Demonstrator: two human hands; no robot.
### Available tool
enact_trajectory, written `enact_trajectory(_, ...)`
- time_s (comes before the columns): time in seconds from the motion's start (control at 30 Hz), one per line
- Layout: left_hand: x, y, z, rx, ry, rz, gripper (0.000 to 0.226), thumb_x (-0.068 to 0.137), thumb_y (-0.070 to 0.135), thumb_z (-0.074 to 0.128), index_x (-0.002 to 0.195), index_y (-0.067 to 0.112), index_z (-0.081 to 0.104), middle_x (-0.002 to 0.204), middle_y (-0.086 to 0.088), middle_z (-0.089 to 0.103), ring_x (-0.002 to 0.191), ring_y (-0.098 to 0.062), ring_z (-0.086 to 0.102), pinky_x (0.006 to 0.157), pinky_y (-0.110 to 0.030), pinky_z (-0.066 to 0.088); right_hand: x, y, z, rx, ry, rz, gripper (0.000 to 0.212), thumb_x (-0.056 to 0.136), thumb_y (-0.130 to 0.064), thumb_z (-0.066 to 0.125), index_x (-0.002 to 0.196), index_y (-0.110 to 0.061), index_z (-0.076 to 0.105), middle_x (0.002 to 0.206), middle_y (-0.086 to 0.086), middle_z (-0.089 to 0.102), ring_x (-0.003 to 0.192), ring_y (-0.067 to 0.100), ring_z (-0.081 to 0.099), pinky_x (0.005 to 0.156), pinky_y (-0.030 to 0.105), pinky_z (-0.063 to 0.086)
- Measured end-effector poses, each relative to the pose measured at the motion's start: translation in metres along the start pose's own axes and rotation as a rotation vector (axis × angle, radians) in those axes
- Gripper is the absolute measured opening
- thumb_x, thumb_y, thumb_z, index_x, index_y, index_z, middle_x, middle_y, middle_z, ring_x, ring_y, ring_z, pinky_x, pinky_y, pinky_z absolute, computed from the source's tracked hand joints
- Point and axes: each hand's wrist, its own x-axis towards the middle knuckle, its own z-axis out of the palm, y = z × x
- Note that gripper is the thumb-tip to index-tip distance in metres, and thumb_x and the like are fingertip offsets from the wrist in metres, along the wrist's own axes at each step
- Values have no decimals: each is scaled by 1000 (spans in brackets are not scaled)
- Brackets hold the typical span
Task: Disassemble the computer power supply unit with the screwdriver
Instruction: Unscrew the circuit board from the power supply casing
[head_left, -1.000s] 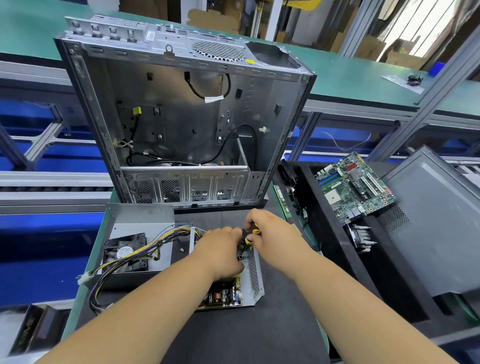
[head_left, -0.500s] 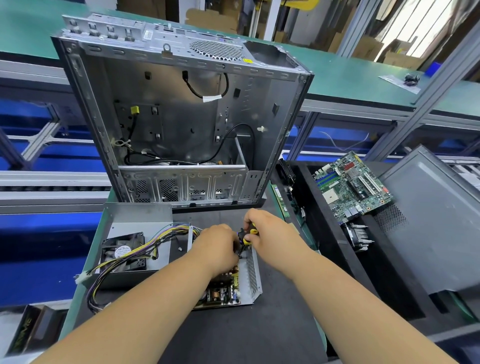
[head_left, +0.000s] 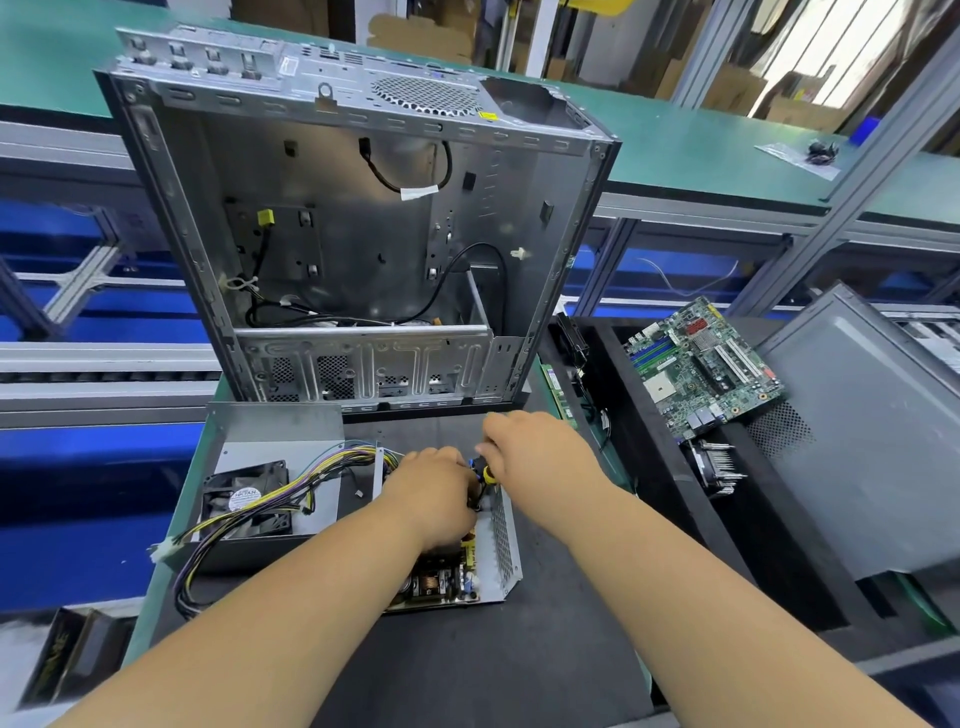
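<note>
Hardly anything has shifted since a second ago: both hands have edged a bit toward the far side of the opened power supply, and that's about it. Right hand (head_left: 540, 457) has its fingers curled round the yellow-and-black handled screwdriver (head_left: 483, 480), which points down into the open grey metal power supply tray with its exposed circuit board (head_left: 462, 577) at the middle of the black work mat (head_left: 545, 649). Left hand (head_left: 431, 499) sits on top of the board just left of the tool; its fingers curl downward, but I can't tell whether they grip anything.

Room-wise, the near half of the mat is bare apart from the two forearms. The tray's perforated right wall stands close to the mat's right edge, and the empty silver computer case (head_left: 363, 234) stands upright right behind it on the far side.

Counting: one removed grey power supply cover (head_left: 275, 441) on the left, holding one black fan (head_left: 244, 501) with a bundle of yellow, black and purple wires (head_left: 249, 509) running across it. One green motherboard (head_left: 701, 364) lies in a black tray (head_left: 649, 467) on the right, one finned heatsink (head_left: 719, 470) just near of it, and one grey side panel (head_left: 872, 441) leans at far right.

The fan's round white sticker has writing, too small to read.
</note>
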Motion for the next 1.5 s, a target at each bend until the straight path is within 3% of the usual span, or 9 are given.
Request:
enact_trajectory(0.13,0,0,0,15,-10,-7,28,84,32,56,110,29,68,128,3,51,118,-26,47,102,-36,34,-2,0,2,184,-9,42,15,100,-26,50,108,-14,47,95,0,55,88,23,48,52,31,19)
enact_trajectory(0.3,1,0,0,20,-12,-4,28,86,33,56,111,29,68,124,2,51,115,-26,48,101,-37,32,-4,6,0,318,-74,52,12,95,-17,51,105,-19,44,97,-7,45,90,18,40,52,24,18)
enact_trajectory(0.37,1,0,0,20,-14,-6,31,86,33,56,115,28,66,123,1,52,114,-26,48,101,-36,33,-5,6,-1,279,-66,32,11,95,-25,52,99,-19,43,96,-4,50,89,22,44,55,29,23)
enact_trajectory(0.5,2,1,-2,34,-21,-5,34,85,33,54,117,26,65,123,0,54,112,-25,50,100,-37,35,-3,5,-2,25,4,-23,37,99,-53,42,93,-17,43,91,2,58,86,26,51,65,35,30)
enact_trajectory(0.67,2,1,-2,52,-34,-7,34,86,34,54,118,27,65,128,1,51,118,-26,47,105,-38,32,1,2,0,183,-25,37,26,98,-37,53,105,-13,49,91,2,54,89,28,53,67,36,40)
enact_trajectory(0.9,1,1,-1,55,-18,-3,31,86,35,54,113,28,66,125,1,52,115,-26,49,101,-37,33,0,2,1,205,-10,92,16,95,-27,54,104,-14,55,110,3,57,98,22,50,58,29,26)
enact_trajectory(1.13,4,0,0,52,-47,-4,37,86,36,52,121,29,64,132,1,50,119,-26,47,104,-38,32,0,1,1,40,36,84,40,100,-50,41,103,-14,58,93,4,64,89,27,57,66,35,41)
enact_trajectory(1.37,3,-1,1,46,-38,-4,34,85,35,53,118,30,64,129,1,50,118,-26,47,104,-38,31,0,-2,-2,173,-19,105,25,97,-33,55,111,-14,47,86,3,59,79,25,56,59,34,40)
enact_trajectory(1.5,3,-1,1,45,-36,-7,34,85,34,54,116,28,65,127,0,51,116,-26,48,102,-38,32,-1,-3,-5,211,-22,110,21,90,-26,58,104,-13,50,100,5,60,90,26,54,65,34,41)
